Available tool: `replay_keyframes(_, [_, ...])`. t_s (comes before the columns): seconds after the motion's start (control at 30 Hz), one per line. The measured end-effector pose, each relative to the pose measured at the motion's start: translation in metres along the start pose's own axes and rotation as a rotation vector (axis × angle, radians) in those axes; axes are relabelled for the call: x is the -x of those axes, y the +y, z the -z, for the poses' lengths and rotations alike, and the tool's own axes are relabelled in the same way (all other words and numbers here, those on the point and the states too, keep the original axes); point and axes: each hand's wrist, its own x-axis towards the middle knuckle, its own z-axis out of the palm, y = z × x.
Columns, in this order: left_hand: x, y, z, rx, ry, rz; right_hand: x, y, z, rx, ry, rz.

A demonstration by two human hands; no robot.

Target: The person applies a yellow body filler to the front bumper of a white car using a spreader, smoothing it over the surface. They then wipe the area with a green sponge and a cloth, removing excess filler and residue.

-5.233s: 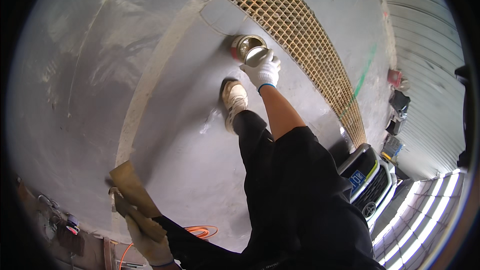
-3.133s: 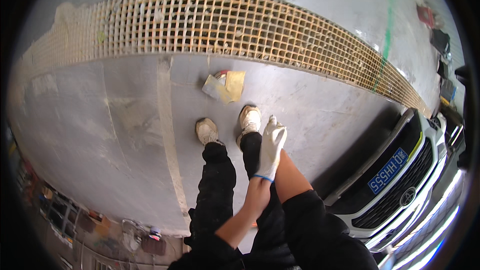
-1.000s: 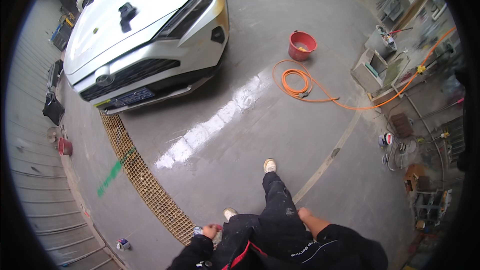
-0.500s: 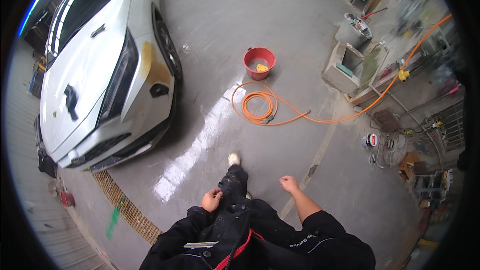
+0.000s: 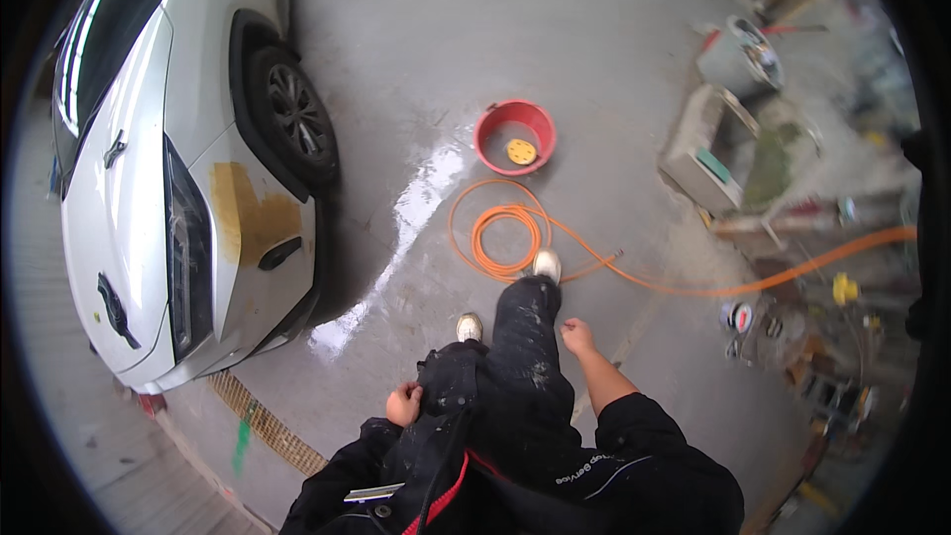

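Note:
My left hand [image 5: 403, 404] hangs beside my dark trousers with its fingers curled and nothing visible in them. My right hand [image 5: 577, 337] hangs away from my other leg, also loosely closed, with no object showing. Ahead on the floor lies a coiled orange hose [image 5: 505, 241]; my right shoe [image 5: 546, 265] is at its near edge. Just beyond the coil stands a red tub [image 5: 548, 129] with a yellow rounded pad [image 5: 521, 151] inside. Neither hand touches these things.
A white car [image 5: 198, 59] stands at the left, with a yellowish-brown patch [image 5: 248, 210] on its front corner. A concrete basin [image 5: 693, 154] and a grey bucket [image 5: 733, 64] are at the right. A floor grate [image 5: 263, 423] runs near the car.
I have stepped forward: my right shoe now shows ahead of the left, by the hose. The tub and coil are closer, and the car's front wheel has come into fuller view.

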Motion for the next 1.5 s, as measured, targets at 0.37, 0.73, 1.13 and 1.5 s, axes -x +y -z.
replay_keyframes(0.37, [0.01, 0.172, -0.145, 0.028, 0.279, 0.554, -0.449, -0.236, 0.089, 0.925, -0.333, 0.228])
replay_keyframes(0.73, [-0.034, 0.341, -0.178, 0.567, 0.027, 0.753, -0.688, -0.399, 0.084, 0.492, -0.374, 0.301])
replay_keyframes(1.13, [-0.047, 0.277, -0.299, 1.1, 0.086, 0.766, -0.729, -0.312, 0.1, 0.402, 0.267, 0.45])
replay_keyframes(1.5, [-0.043, 0.258, -0.175, 0.99, 0.361, 0.561, -0.429, -0.382, -0.062, 0.212, -0.273, 0.488])
